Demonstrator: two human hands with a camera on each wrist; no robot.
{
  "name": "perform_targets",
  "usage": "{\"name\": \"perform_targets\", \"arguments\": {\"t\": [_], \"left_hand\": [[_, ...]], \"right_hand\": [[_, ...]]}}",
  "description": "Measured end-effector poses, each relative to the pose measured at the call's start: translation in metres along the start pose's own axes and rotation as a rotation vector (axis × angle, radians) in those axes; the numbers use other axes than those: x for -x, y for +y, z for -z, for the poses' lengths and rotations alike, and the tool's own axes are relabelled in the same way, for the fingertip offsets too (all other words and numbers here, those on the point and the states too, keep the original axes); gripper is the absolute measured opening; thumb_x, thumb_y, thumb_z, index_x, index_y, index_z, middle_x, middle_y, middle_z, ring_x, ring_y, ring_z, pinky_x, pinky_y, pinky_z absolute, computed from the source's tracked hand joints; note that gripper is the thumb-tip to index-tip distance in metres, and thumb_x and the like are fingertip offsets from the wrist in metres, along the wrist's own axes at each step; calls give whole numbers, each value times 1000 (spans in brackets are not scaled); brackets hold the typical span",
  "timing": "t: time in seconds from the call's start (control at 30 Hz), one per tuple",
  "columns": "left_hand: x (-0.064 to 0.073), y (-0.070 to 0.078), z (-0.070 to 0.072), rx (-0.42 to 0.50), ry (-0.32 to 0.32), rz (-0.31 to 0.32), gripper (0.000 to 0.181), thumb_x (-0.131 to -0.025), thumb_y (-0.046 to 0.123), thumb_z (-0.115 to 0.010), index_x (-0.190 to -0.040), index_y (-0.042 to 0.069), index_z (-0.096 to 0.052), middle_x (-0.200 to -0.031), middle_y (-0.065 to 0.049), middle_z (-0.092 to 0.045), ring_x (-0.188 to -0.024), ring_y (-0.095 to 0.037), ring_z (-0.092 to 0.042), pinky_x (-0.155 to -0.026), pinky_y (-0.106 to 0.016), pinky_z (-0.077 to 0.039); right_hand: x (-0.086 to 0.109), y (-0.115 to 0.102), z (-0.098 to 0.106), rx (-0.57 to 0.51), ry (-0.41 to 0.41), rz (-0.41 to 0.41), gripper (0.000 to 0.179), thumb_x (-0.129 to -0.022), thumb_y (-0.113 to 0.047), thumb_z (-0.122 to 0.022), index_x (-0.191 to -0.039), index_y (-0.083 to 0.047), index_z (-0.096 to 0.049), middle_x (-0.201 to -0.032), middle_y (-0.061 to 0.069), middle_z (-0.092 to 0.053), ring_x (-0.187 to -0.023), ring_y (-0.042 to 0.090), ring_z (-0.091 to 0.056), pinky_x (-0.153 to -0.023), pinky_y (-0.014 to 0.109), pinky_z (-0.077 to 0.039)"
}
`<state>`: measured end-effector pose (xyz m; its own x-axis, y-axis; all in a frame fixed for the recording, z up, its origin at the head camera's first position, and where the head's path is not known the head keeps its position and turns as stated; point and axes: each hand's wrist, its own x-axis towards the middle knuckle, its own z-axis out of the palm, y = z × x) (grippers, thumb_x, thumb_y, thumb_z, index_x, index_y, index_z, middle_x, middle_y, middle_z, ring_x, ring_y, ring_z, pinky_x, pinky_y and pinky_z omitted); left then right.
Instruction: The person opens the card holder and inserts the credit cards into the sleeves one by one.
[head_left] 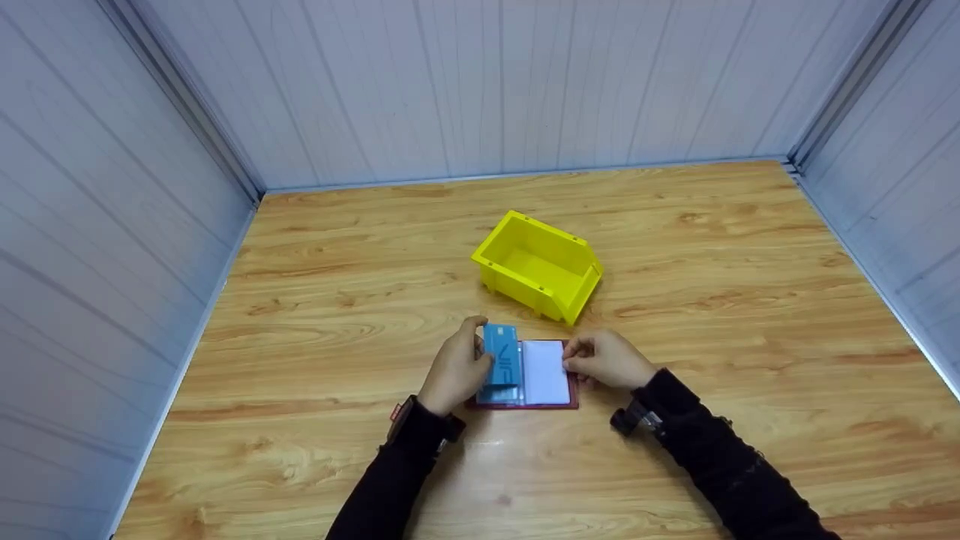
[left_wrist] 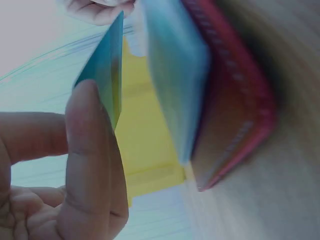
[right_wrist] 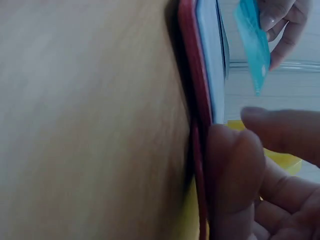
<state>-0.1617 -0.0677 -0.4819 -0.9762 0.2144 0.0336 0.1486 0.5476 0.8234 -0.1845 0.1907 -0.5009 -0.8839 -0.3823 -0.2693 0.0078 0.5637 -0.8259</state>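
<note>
Between the thumb and fingers of my left hand (head_left: 456, 373) is a blue card (head_left: 502, 354) with dark lettering. The card is held over the left side of an opened card holder (head_left: 574, 397), which has a red cover and clear sleeves and lies on the table. A whitish sleeve page (head_left: 546, 373) lies on its right side. My right hand (head_left: 609, 359) grips the holder's right edge with the fingertips. In the right wrist view, the thumb lies close against the red cover (right_wrist: 189, 50), while one finger (right_wrist: 280, 131) stands off from it.
A yellow plastic bin (head_left: 537, 268) sits just beyond the card holder, its lower, cut-down side turned to the right. The wood-grain table (head_left: 337, 300) is enclosed by pale panels (head_left: 480, 90) at the back and both sides.
</note>
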Motion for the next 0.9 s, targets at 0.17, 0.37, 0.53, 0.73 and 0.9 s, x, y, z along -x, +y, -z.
{"name": "perform_targets", "arguments": {"t": [0.17,0.37,0.53,0.73,0.9], "left_hand": [[-1,-1,-4,-10,-33,23,53,-86,-4,-57,-137,-6,-44,-75,2,-48,-59,-9,-42,-52,-22,-35],[-1,-1,-6,-4,-17,24,52,-87,-4,-57,-137,-6,-44,-77,0,-50,-61,-10,-43,-53,-22,-35],[-1,-1,-8,-24,-8,17,51,-86,-4,-59,-134,-7,-45,-77,0,-50,-64,-12,-44,-57,-23,-36],[-1,-1,-11,-53,-6,2,50,-83,-6,-60,-132,-7,-47,-75,1,-47,-64,-12,-43,-58,-23,-35],[-1,-1,-12,-48,-32,8,51,-83,-7,-60,-132,-6,-46,-74,2,-46,-63,-12,-43,-58,-23,-35]], "right_hand": [[0,-1,0,73,-15,19,10,-86,-11,-70,-92,-4,-69,-77,4,-64,-63,12,-58,-56,26,-51],[0,-1,1,85,-5,-3,9,-86,-12,-71,-91,-5,-69,-77,4,-63,-64,12,-56,-58,25,-49],[0,0,0,87,-3,-2,8,-86,-11,-70,-91,-5,-69,-77,4,-63,-65,13,-57,-59,26,-49],[-1,2,0,68,-8,-10,8,-86,-11,-70,-92,-5,-69,-79,5,-64,-65,13,-58,-59,26,-51],[-1,3,0,65,-12,0,10,-86,-11,-70,-92,-4,-68,-78,5,-63,-64,12,-57,-59,25,-50]]}}
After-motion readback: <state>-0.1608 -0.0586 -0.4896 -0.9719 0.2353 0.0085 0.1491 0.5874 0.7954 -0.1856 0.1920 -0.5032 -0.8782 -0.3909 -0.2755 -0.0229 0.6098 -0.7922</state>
